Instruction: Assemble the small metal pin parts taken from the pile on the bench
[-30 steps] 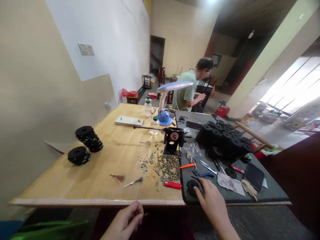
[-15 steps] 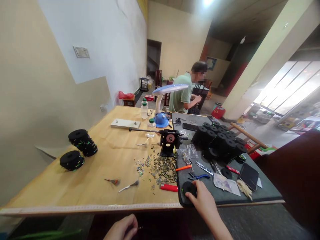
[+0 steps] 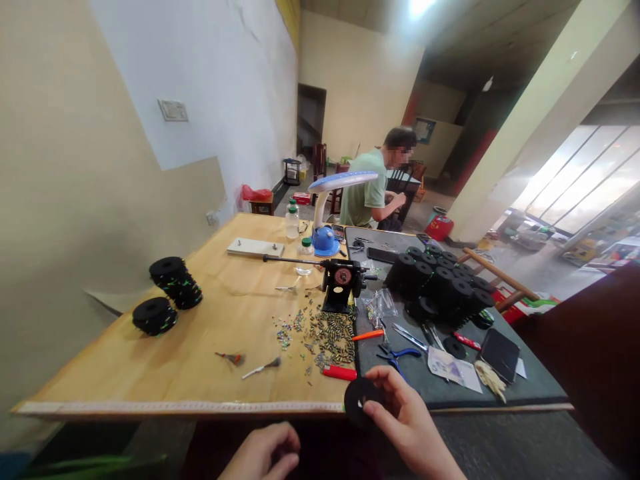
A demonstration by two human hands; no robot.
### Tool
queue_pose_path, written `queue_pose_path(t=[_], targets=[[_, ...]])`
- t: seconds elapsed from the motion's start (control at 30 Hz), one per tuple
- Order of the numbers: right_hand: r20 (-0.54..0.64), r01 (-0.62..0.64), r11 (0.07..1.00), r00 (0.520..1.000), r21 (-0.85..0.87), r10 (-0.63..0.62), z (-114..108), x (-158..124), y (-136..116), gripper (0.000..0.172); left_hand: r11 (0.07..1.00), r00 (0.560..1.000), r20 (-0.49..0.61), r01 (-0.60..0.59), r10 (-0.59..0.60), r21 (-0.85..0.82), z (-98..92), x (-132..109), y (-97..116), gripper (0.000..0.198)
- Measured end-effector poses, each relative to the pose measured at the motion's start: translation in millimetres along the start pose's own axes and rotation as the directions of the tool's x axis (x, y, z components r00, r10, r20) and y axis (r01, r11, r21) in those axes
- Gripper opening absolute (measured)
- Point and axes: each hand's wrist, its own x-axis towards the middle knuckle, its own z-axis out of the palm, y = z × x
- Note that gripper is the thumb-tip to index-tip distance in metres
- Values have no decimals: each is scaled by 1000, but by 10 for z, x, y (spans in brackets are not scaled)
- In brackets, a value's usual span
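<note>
Black foam disc (image 3: 353, 405) is held just right of centre in the lower part of the frame, overlapping the near edge of the wooden table (image 3: 190, 363) in view. Its right side is gripped by the right hand (image 3: 403, 415), with the thumb laid on the near face beside the hole and the fingers closed behind the edge. At the bottom centre, the fingers of the left hand (image 3: 267, 455) are loosely curled, with a gap left below the forefinger; whether anything small is held cannot be told. Just above the disc, a red lighter (image 3: 341, 372) and blue-handled pliers (image 3: 400, 354) are seen. Small striped pieces (image 3: 334, 337) are scattered below the black hand-cranked winder (image 3: 341, 283) near the centre. Black foam spools (image 3: 457, 293) are massed at the right.
</note>
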Motion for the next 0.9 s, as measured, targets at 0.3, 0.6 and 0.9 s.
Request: queue_pose_path(t=[0.3,0.6,0.9], targets=[[100,53,998,993,44,-58,430,-168,-237,21,836,975,-104,-224,198,-500,-114,-158,966,35],[3,60,998,998,-34,-60,479,-468,-53,22,900,965,-247,-186,91,-394,-73,-245,793,40],[-318,272,927,882,-259,-348,71,-661,38,27,974,967,-152,-217,205,-67,39,-256,954,39]])
